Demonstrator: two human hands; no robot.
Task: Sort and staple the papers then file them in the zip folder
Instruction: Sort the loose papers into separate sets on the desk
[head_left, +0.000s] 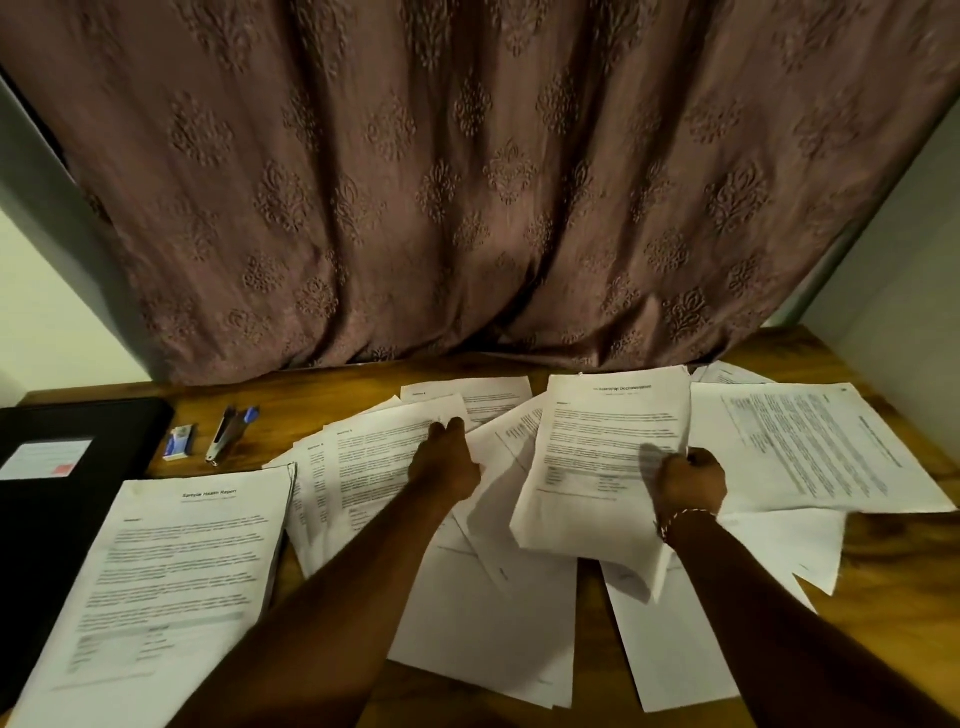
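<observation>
Printed white papers lie scattered over the wooden desk. My right hand grips a lifted sheaf of pages with a bold heading at its top. My left hand reaches flat onto a loose page in the spread at the middle, fingers extended on it. A neat stack headed with a report title lies at the front left. The black zip folder with a white label sits at the far left. A stapler and a small staple box lie beside the folder.
A patterned brown curtain hangs behind the desk and touches its back edge. More sheets lie at the right, near the desk's right edge. Blank-side pages overlap at the front centre. Bare wood shows at the right front.
</observation>
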